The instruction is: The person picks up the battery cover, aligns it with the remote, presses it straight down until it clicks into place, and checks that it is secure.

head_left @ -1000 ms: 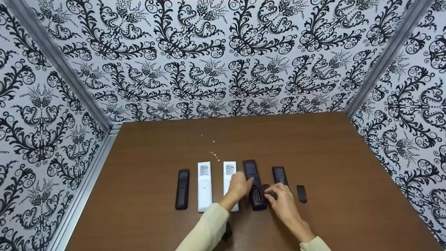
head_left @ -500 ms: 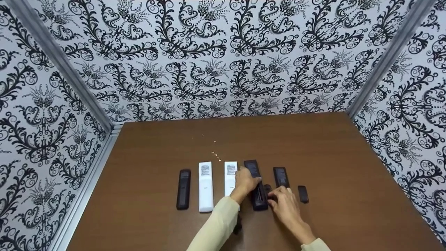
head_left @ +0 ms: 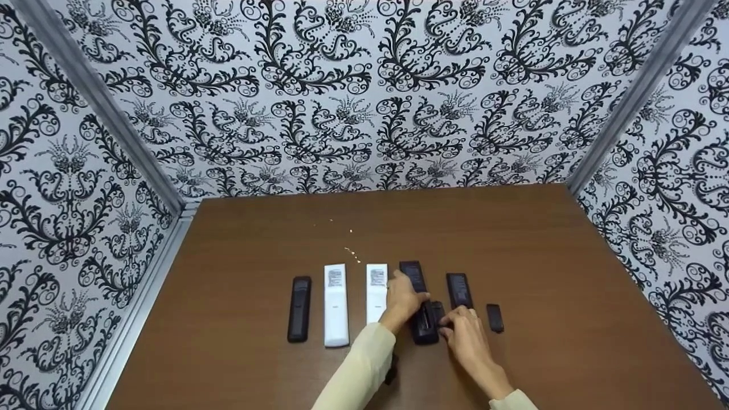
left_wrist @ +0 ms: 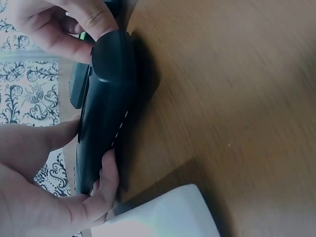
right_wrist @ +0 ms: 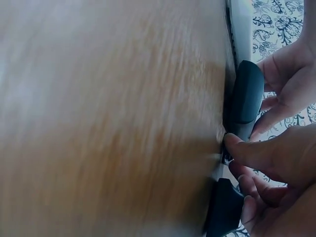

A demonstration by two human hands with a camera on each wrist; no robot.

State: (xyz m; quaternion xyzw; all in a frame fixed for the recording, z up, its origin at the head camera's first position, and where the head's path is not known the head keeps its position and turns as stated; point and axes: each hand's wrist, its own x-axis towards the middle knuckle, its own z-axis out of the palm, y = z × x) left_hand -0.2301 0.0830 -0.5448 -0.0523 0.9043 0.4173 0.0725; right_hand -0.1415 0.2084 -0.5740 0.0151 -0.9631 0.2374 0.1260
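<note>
A black remote control (head_left: pixel 414 276) lies back side up on the table, its battery compartment uncovered near the front end. My left hand (head_left: pixel 403 296) grips it, thumb on the upper face and fingers along the side, as the left wrist view shows. Just right of the remote, my right hand (head_left: pixel 467 336) pinches a small dark battery cover (head_left: pixel 437 311) between thumb and fingertips. The cover stands close against the remote's side; whether they touch I cannot tell. In the right wrist view the right thumb and fingers (right_wrist: pixel 247 153) meet low beside the remote (right_wrist: pixel 247 94).
Two white remotes (head_left: pixel 336 307) and a black remote (head_left: pixel 299 310) lie to the left, one white one partly under my left arm. Rightward are another black remote (head_left: pixel 458 289) and a small dark piece (head_left: pixel 495 318). A dark object (head_left: pixel 392 370) shows beneath my left sleeve. Patterned walls enclose the table.
My left hand has shifted slightly right and settled on the black remote. The right hand has lowered slightly with the battery cover, which now shows more clearly at the remote's side.
</note>
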